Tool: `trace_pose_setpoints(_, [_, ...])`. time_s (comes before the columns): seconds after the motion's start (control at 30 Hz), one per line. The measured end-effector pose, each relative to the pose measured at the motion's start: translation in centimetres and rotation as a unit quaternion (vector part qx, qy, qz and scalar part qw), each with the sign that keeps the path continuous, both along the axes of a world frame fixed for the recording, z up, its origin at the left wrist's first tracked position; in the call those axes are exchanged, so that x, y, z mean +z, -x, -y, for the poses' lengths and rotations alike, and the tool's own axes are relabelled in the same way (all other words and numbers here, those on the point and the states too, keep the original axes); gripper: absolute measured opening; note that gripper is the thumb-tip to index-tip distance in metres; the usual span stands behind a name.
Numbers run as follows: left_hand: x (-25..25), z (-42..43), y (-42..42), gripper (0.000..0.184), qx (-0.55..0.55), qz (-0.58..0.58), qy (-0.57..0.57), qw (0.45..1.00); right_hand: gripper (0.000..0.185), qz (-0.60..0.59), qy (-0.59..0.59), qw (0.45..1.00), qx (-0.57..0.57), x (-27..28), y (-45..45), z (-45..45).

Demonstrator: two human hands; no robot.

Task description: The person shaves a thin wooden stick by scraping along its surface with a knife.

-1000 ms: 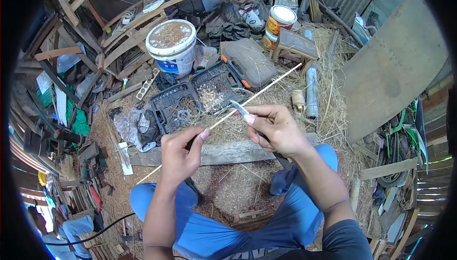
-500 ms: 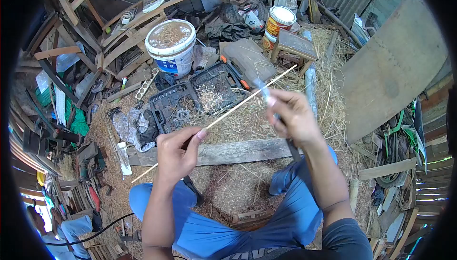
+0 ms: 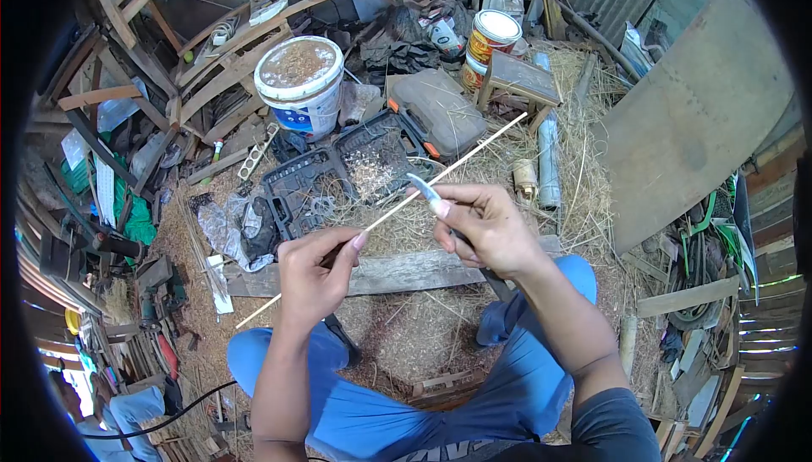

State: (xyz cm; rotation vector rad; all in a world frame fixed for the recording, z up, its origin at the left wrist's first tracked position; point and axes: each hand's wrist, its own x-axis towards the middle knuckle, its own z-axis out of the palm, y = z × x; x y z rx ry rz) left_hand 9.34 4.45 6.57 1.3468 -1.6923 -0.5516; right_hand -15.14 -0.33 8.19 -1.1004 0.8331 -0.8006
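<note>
One thin pale strip [image 3: 391, 213] slants above a plank [image 3: 406, 271], pinched in the left hand [image 3: 317, 269]; right hand [image 3: 491, 232] closed round a knife [image 3: 423, 189], blade at the strip. Step, judged: shaving. Next stroke calls for firm left pinch, shallow blade angle.

The person wore a dark slate-blue, short-sleeved cloth shirt [image 3: 616, 424], its right sleeve ending above the elbow. Pale block lettering [image 3: 452, 452] marked its darker front, apparently a word, though too cut off to read. Plain blue cloth trousers [image 3: 381, 407] covered both knees, creased across the thighs.
</note>
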Motion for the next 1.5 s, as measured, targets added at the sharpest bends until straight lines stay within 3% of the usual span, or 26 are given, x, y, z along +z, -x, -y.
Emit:
trace_pose_setpoints(0.53, [-0.2, 0.0, 0.4, 0.009, 0.012, -0.011, 0.044, 0.999, 0.03, -0.019, 0.003, 1.0, 0.005, 0.2, 0.1, 0.2])
trace_pose_setpoints(0.6, [0.3, -0.2, -0.1, 0.009, 0.021, -0.01, 0.032, 0.999, 0.03, -0.028, 0.033, 0.998, -0.052, 0.3, 0.7, 0.4])
trace_pose_setpoints(0.67, [0.4, -0.2, -0.6, 0.009, 0.027, -0.01, 0.019, 0.999, 0.029, 0.049, 0.039, 0.993, -0.098, 1.0, 4.1, 2.4])
trace_pose_setpoints(0.77, [0.0, -0.2, -1.0, 0.009, 0.043, -0.015, 0.028, 0.999, 0.029, 0.017, 0.038, 0.993, -0.111, 0.8, 2.7, 1.5])
trace_pose_setpoints(0.83, [0.0, -0.2, -0.6, 0.009, 0.036, -0.005, 0.025, 0.999, 0.029, 0.005, 0.027, 0.999, -0.027, -0.2, 1.1, 0.8])
trace_pose_setpoints(1.0, [0.2, -0.3, -0.4, 0.008, 0.031, -0.003, 0.014, 0.999, 0.029, 0.008, -0.011, 1.0, 0.026, 0.3, -0.2, -0.1])
trace_pose_setpoints(1.2, [0.5, -0.4, -1.3, 0.007, 0.028, 0.002, 0.036, 0.999, 0.029, 0.049, 0.022, 0.992, -0.117, 1.1, 3.6, 1.9])
trace_pose_setpoints(1.5, [0.9, -0.2, -1.6, 0.007, 0.022, 0.04, 0.068, 0.997, 0.03, 0.05, 0.016, 0.994, -0.101, 1.3, 4.0, 2.0])
